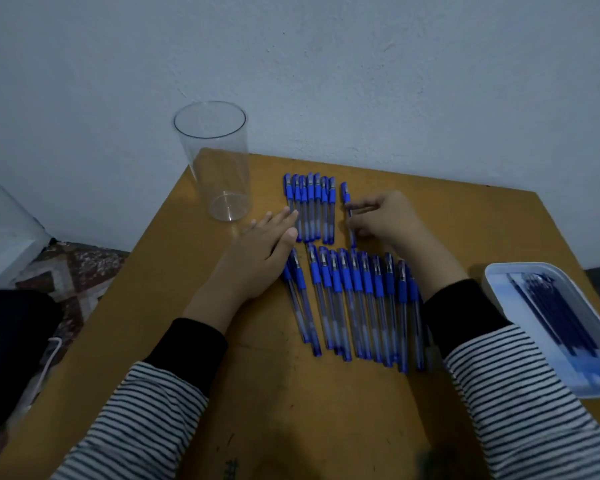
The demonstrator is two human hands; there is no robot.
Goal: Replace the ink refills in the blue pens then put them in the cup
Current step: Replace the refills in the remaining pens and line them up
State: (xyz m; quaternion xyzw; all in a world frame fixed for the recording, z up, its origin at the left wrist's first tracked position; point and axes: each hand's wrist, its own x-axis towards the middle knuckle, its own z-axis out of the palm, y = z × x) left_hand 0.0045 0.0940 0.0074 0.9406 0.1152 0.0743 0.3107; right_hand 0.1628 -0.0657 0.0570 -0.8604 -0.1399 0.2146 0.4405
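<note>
Sleeves [146, 410] nearest us; cup [219, 168] empty, so nothing looks finished.
Right grip [385, 220] pinches one pen [345, 192]; our left grip [264, 251] lies flat, open.

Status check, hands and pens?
Left hand flat beside far pens. Right hand pinching lone pen. Cup empty, nothing blocking.

Bare desk [274, 410] lies open along the near edge and up the left side to the tall cup [219, 161]. The far row of pens [310, 206], near row of pens [357, 306], left hand [264, 251] and right hand [385, 220] pinching a single pen [345, 194] fill the middle; the tray [492, 282] blocks the right edge, the wall [361, 81] the far side.
</note>
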